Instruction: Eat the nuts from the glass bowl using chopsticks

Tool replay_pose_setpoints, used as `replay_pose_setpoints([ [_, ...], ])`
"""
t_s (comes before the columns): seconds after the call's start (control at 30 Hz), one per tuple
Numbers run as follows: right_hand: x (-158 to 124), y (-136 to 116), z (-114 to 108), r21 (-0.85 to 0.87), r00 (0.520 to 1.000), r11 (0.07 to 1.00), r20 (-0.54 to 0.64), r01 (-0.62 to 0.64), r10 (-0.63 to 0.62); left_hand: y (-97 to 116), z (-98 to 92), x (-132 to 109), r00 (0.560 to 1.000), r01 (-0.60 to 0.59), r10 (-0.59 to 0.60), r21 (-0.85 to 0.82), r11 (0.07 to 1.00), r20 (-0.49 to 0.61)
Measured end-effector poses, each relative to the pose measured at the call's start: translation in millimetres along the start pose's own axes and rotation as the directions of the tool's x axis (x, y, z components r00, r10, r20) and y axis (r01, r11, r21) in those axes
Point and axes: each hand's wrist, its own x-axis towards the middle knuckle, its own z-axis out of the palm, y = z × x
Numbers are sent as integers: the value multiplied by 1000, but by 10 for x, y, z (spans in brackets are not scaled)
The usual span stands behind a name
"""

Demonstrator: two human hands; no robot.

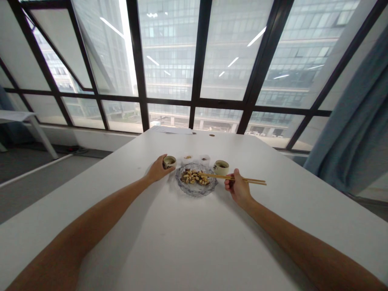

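Right hand (239, 189): fingers closed about the rear half of a pair of long, thin, yellow-brown chopsticks (216, 176). Shafts run nearly level across the front of the grip; the thick ends stick out beyond the hand on the right, the thin ends point left over the food. Tips are at the nuts; too small to tell whether a piece is pinched between them.

Left hand (157, 168): curled round the left side of a small, round, grey-green cup (169, 165) with dark markings, thumb along its near wall. Cup sits upright just beyond the dish's left edge.

Dish: a round, clear glass dish with a faceted, scalloped rim (197, 194), between the two hands. Contents: a heap of mixed tan and brown nuts (189, 177), irregular and rounded, across the middle and back; near part of the base bare.

Other containers: a second small grey-green cup with dark lettering (219, 169), upright, right of the dish, behind the chopsticks; content not readable. Behind the dish, two small translucent tubs: left tub (187, 161) with some pale brown bits, right tub (205, 163) with something dark.

Support: smooth, matt white table (188, 238).
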Motion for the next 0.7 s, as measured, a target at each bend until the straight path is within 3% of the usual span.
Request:
replay_pose_setpoints([
  [0.17,43,-14,-16,47,997,997,-56,-57,60,-2,5,4,999,-49,49,5,999,-19],
  [0.3,-1,19,-15,-20,987,987,5,160,-160,11,3,4,994,-108,108,4,994,-29],
  [0.47,-155,20,-2,-156,884,875,176,459,-432,53,-18,-13,984,-177,176,-11,984,-24],
  [0.6,-267,-21,1,-215,815,797,302,564,-495,89,-31,-18,985,-175,175,-25,984,-4],
  [0.7,-282,-31,-2,-227,820,800,304,556,-484,110,-40,-19,988,-153,154,-26,988,10],
])
